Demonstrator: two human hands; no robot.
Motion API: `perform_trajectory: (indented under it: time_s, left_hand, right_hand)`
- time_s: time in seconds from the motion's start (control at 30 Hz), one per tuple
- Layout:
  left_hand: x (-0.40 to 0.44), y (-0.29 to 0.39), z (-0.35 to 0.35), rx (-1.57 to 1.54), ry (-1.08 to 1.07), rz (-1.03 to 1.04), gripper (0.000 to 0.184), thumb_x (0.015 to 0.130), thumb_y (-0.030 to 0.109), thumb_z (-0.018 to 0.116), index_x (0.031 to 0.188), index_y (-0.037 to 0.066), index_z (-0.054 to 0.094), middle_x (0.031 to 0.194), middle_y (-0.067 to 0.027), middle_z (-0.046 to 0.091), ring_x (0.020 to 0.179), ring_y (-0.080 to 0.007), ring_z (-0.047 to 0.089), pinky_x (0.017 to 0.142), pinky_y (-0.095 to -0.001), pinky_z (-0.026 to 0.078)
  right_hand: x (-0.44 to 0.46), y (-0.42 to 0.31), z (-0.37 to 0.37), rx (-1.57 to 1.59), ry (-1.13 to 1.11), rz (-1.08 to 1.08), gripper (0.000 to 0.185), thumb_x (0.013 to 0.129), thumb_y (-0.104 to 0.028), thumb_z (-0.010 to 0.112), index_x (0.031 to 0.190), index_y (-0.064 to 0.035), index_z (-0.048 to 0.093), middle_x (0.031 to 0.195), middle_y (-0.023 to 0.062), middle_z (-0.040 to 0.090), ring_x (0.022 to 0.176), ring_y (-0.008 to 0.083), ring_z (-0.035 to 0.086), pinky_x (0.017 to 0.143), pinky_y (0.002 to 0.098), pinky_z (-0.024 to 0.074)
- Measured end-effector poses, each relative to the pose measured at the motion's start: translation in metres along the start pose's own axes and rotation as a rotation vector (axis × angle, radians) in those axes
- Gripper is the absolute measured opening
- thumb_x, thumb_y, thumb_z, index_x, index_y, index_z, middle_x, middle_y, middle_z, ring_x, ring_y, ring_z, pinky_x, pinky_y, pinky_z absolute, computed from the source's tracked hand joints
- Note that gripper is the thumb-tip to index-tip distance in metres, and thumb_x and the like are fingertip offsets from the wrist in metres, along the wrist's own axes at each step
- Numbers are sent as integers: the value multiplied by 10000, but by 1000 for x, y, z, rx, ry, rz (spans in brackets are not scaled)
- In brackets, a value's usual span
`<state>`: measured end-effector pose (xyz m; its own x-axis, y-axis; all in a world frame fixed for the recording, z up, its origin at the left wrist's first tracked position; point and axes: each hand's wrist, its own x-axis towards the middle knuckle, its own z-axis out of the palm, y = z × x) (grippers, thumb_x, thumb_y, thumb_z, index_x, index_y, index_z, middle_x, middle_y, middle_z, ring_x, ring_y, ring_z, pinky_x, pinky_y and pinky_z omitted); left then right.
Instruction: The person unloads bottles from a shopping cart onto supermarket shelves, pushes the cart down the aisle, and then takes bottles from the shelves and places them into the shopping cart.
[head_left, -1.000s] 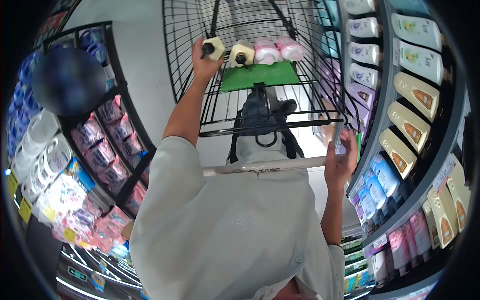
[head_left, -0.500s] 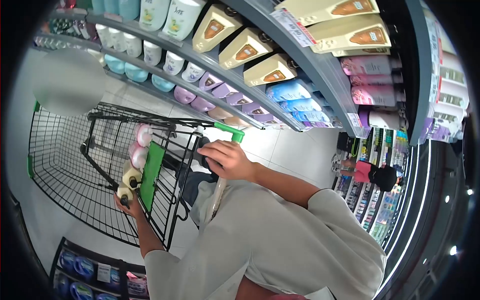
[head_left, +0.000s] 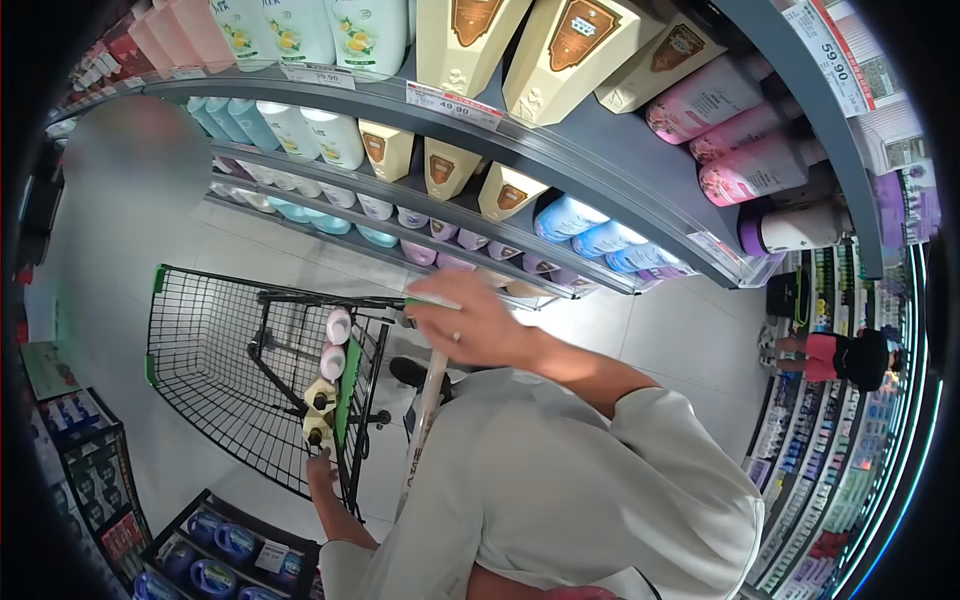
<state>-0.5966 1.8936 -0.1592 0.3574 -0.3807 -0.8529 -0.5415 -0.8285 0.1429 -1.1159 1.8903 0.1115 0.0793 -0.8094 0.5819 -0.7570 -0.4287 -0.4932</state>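
My right hand point(head_left: 470, 320), blurred by motion and wearing a ring, is over the far end of the cart's pale handle point(head_left: 428, 400). Its fingers are stretched out; contact with the bar cannot be made out. At the near side of the black wire shopping cart point(head_left: 255, 265), my left hand point(head_left: 318, 467) is close against a cream bottle point(head_left: 318, 432) with a dark cap. Its small fingers are partly hidden. Another cream bottle point(head_left: 320, 393) and two pink-and-white bottles point(head_left: 336, 345) stand in a row beside the cart's green panel point(head_left: 349, 385).
Shelves of cream bottles point(head_left: 565, 60), pink bottles point(head_left: 750, 172) and blue bottles point(head_left: 605, 238) run along the far side. Blue containers point(head_left: 238, 540) fill a low shelf at the bottom left. Beyond, at right, a person point(head_left: 850, 358) stands by another shelf. Grey floor tiles point(head_left: 650, 340) lie between.
My view has shifted, so the cart appears lower and farther right. My left hand has drawn back slightly from the nearest cream bottle. My right hand's fingers look less settled on the handle.
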Motion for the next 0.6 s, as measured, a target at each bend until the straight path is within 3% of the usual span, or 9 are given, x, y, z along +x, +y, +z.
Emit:
perform_trajectory:
  time_s: [0.03,0.07,0.13,0.17,0.23,0.33,0.43,0.53,0.6]
  left_hand:
    - [47,-9,-17,338,62,238,598,942,312,690,1347,-104,546,1147,-240,674,980,-327,692,764,-424,560]
    - [19,-5,-20,139,345,602,527,974,264,676,1331,-104,555,1181,-233,671,982,-284,692,804,-392,567]
    - [-160,87,-8,-217,619,845,407,1007,202,650,1288,-86,591,1159,-190,681,944,-222,682,834,-347,559]
    - [-219,116,7,-404,603,933,326,1014,159,645,1240,-75,617,1080,-145,689,915,-191,660,841,-330,545]
    - [-294,140,49,-376,560,1119,253,1002,100,639,1203,-53,634,916,-89,681,828,-142,620,760,-287,506]
    - [-361,149,131,144,649,1500,488,857,206,767,1273,8,607,1036,-141,633,908,-291,589,852,-405,468]
    - [-354,130,186,483,725,1325,604,797,282,797,1307,37,588,1075,-157,605,946,-348,552,884,-442,439]
    - [-304,112,192,521,862,1254,557,822,312,787,1276,44,606,990,-110,622,892,-301,577,836,-432,456]
    - [-291,105,192,533,903,1214,524,839,319,785,1254,46,619,950,-97,629,860,-292,590,795,-429,475]
  right_hand:
    - [22,11,-33,-34,184,8,338,768,-44,768,1094,-77,687,1224,109,634,1074,308,623,916,436,501]
    - [42,23,-69,-148,337,29,389,744,-12,785,1114,-68,680,1213,137,637,1064,317,626,905,417,507]
    - [83,54,-125,-202,679,42,478,751,-10,804,1194,-22,624,1209,165,588,1046,293,613,886,384,519]
    - [98,76,-148,-269,723,-1,616,785,-55,838,1313,10,528,1191,103,552,1042,192,557,959,347,481]
    - [126,89,-165,-189,815,307,743,753,-152,909,1320,67,482,1230,138,524,1069,196,541,986,311,456]
    - [141,98,-175,-207,790,230,825,748,-168,918,1370,79,436,1243,157,556,1097,172,550,991,291,449]
    - [148,105,-173,69,836,66,696,755,-154,915,1289,98,546,1150,149,653,1012,147,610,914,276,490]
    - [152,103,-171,307,651,343,340,721,-212,928,814,61,747,731,53,707,626,121,607,638,310,521]
    - [152,108,-166,312,674,344,346,720,-210,929,812,66,742,742,62,708,633,126,611,642,314,520]
